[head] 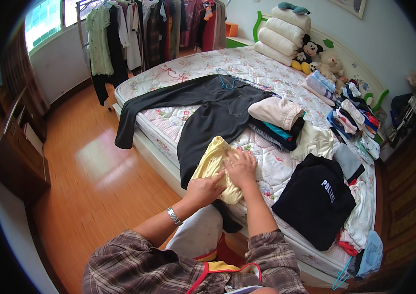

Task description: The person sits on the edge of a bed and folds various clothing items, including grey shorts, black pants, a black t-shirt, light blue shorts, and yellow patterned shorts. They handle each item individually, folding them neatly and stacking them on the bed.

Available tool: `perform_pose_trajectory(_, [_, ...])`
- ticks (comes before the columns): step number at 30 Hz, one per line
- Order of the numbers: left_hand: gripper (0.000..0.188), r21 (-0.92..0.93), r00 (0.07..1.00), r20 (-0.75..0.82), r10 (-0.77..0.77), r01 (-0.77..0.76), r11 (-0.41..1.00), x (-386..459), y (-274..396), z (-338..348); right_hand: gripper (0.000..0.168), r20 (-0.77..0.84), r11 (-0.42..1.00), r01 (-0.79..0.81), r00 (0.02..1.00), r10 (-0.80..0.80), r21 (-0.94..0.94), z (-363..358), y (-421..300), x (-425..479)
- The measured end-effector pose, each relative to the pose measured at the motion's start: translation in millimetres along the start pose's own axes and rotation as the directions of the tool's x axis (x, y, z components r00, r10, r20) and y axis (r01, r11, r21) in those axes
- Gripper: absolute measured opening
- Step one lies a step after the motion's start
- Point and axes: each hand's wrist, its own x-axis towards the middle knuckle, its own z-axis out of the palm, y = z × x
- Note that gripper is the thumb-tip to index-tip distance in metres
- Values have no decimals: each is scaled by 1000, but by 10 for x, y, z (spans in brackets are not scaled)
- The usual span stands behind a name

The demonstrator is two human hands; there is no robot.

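Observation:
A folded pale yellow garment [209,160] lies at the near edge of the bed, partly over a leg of black trousers [215,126]. My left hand [204,189] rests on its lower left part, index finger extended. On its right side my right hand [241,167] lies flat with the fingers spread. Neither hand visibly grips the cloth. The trousers spread across the mattress, with a blue hanger [226,81] at their waist end. Just beyond my right hand is a stack of folded clothes, topped by a pale pink garment [276,112].
A black top [314,202] with white lettering lies on the right of the bed [189,60]. Behind it are a cream garment [312,139] and small clothes in piles [355,114]. Rolled white quilts [279,36] and plush toys stand by the headboard. A clothes rack [149,33] stands at the back left.

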Motion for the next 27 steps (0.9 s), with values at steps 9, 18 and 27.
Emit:
perform_pose_trajectory(9, [17, -623, 925, -68, -373, 253, 740, -382, -430, 97, 46, -94, 957, -172, 976, 198, 234, 82, 270, 7])
perform_pose_trajectory(18, [19, -920, 870, 155, -468, 300, 253, -353, -657, 203, 36, -342, 919, -193, 886, 314, 343, -267, 75, -1047])
perform_pose_trajectory(27, [21, -918, 860, 93, -502, 269, 290, -173, -717, 216, 30, -288, 902, -162, 912, 292, 400, -209, -210, -1167])
